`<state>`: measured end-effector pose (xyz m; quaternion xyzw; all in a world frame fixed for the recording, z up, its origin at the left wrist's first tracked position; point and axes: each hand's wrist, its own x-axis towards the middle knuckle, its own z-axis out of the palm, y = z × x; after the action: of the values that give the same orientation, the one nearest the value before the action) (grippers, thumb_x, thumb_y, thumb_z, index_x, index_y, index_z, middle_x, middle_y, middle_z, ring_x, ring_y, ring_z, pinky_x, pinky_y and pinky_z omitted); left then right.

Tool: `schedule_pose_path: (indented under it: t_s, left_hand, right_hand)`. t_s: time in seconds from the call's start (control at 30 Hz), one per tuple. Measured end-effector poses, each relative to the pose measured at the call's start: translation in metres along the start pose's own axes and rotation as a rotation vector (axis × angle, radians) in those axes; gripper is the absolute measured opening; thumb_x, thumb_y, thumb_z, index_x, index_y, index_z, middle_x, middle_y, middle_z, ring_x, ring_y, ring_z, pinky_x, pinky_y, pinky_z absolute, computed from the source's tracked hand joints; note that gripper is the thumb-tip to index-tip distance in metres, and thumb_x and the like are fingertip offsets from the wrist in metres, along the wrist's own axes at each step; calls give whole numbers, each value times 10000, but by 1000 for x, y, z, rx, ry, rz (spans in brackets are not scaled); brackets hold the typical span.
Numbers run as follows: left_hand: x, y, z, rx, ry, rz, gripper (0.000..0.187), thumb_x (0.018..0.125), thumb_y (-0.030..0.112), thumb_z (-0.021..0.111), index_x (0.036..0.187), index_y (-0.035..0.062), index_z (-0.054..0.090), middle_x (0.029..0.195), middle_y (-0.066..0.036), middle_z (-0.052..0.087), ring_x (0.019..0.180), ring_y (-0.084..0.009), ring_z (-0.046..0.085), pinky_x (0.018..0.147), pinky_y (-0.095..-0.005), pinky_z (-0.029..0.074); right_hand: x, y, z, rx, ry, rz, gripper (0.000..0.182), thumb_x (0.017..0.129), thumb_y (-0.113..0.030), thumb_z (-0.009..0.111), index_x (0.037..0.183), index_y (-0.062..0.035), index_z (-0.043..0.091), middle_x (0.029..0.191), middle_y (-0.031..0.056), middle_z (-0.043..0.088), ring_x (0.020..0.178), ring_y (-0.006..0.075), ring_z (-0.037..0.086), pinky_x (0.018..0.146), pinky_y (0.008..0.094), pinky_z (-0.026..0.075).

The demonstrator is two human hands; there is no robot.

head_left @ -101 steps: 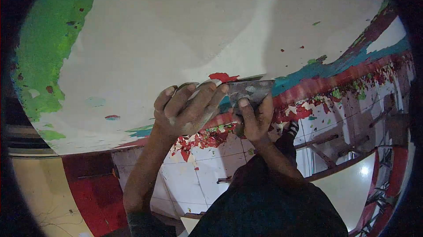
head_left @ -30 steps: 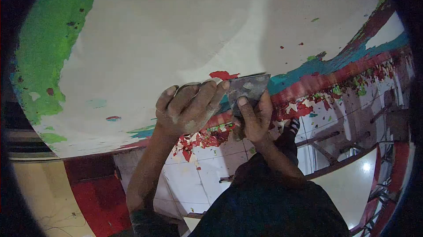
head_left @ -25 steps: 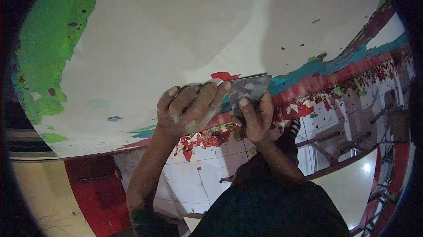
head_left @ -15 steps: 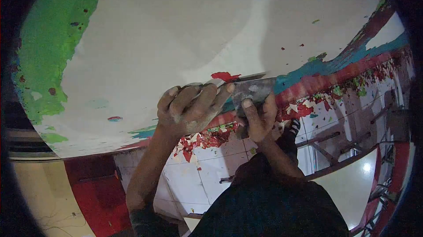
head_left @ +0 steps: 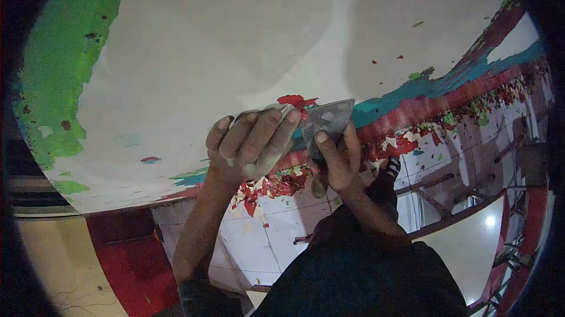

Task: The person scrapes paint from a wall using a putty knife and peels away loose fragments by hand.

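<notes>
Two bare hands close together mid-frame, folks. Right hand (head_left: 338, 167) is closed around a flat grey scraper (head_left: 329, 120), thumb on its face, with the top edge up at the painted wall (head_left: 206, 40). Left hand (head_left: 250, 143) is half curled, fingers bent and side by side, with something pale (head_left: 273, 155) under them; can't tell what it is from where I'm standing.

The wall is a right patchwork. Mostly off-white, with a ragged red patch (head_left: 294, 101) just beside the scraper's top corner, green paint (head_left: 65, 75) all down the upper left, and a teal band (head_left: 412, 93) over a streaky red band (head_left: 406, 118) running off to the right. Little chips and specks are dotted about.

Below that, red, green and cream flakes (head_left: 273, 188) litter the white tiled floor (head_left: 294, 223), with a foot in a striped sandal (head_left: 391, 167) near them. Further off, lower right has a shiny pale tabletop (head_left: 465, 246) with red-and-metal framework (head_left: 521, 240) beside it. Lower left it's a red panel (head_left: 132, 264) next to a yellowish surface (head_left: 56, 246) with thin wires showing.
</notes>
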<state>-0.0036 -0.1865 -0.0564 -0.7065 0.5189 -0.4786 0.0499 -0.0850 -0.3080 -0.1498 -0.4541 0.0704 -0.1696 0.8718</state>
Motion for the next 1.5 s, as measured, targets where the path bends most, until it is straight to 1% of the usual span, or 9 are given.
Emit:
schedule_pose_path:
  t_s: [0.17, 0.33, 0.6, 0.9, 1.03, 1.13, 1.23, 1.43, 1.5]
  left_hand:
    - [4, 1, 5, 145, -13, 25, 318, 774, 362, 574, 1086, 301, 569, 1080, 66, 456, 932, -86, 411, 1001, -345, 176]
    - [2, 3, 5, 131, -24, -4, 295, 789, 364, 558, 1082, 330, 564, 1099, 78, 448, 949, -84, 381, 997, -341, 173]
    - [0, 0, 4, 100, -22, 26, 303, 746, 415, 602, 1040, 352, 569, 1021, 102, 430, 957, -94, 379, 920, -343, 235]
    - [1, 4, -2, 29, -37, 28, 338, 740, 376, 632, 1051, 435, 513, 1030, 58, 392, 971, -115, 410, 980, -379, 222]
    - [-3, -1, -2, -151, 3, 82, 306, 673, 332, 701, 953, 358, 581, 982, 58, 452, 961, -130, 449, 943, -393, 300]
    - [1, -2, -8, -316, 5, 81, 254, 635, 323, 727, 862, 286, 619, 934, 58, 513, 918, -142, 487, 892, -383, 359]
    - [-6, -7, -5, -274, -15, 155, 224, 631, 330, 723, 816, 242, 631, 910, 54, 551, 880, -147, 507, 846, -367, 381]
    - [7, -6, -5, -126, 69, 52, 162, 695, 286, 657, 850, 245, 635, 930, 52, 556, 880, -124, 509, 806, -326, 311]
    - [16, -5, -3, -41, 124, -17, 149, 712, 273, 628, 858, 247, 637, 939, 54, 556, 871, -111, 510, 812, -313, 277]
  right_hand:
    - [-3, -18, 16, 266, 42, 209, 334, 837, -188, 534, 1097, -30, 395, 915, 85, 522, 749, 131, 525, 590, 249, 443]
    - [-5, -15, 32, 354, 129, 115, 328, 841, -205, 534, 1070, -40, 369, 834, 67, 524, 584, 99, 518, 387, 193, 395]
    - [-9, -14, 27, 370, 76, 97, 316, 843, -174, 525, 1070, -31, 358, 892, 81, 514, 665, 110, 521, 471, 204, 429]
    - [-13, -7, 14, 245, 37, -114, 358, 829, -120, 517, 1100, 18, 327, 966, 112, 498, 838, 143, 504, 677, 269, 437]
    - [-18, 5, 3, 79, -1, -142, 341, 815, -115, 519, 1072, 32, 351, 936, 126, 525, 812, 162, 529, 658, 303, 450]
    - [-15, 6, -4, -244, -7, -221, 311, 804, -116, 530, 1036, 34, 385, 873, 123, 552, 740, 156, 546, 623, 308, 455]
    - [-17, 3, -15, -566, -2, -204, 309, 800, -134, 542, 1018, 37, 406, 821, 111, 563, 678, 146, 542, 606, 292, 451]
    - [-10, -9, 1, -30, 8, 8, 265, 840, -143, 514, 1036, 3, 409, 885, 99, 545, 666, 146, 567, 555, 279, 440]
    - [-5, -15, 11, -35, 6, -49, 254, 849, -145, 509, 1041, -11, 410, 898, 89, 538, 674, 147, 568, 560, 265, 435]
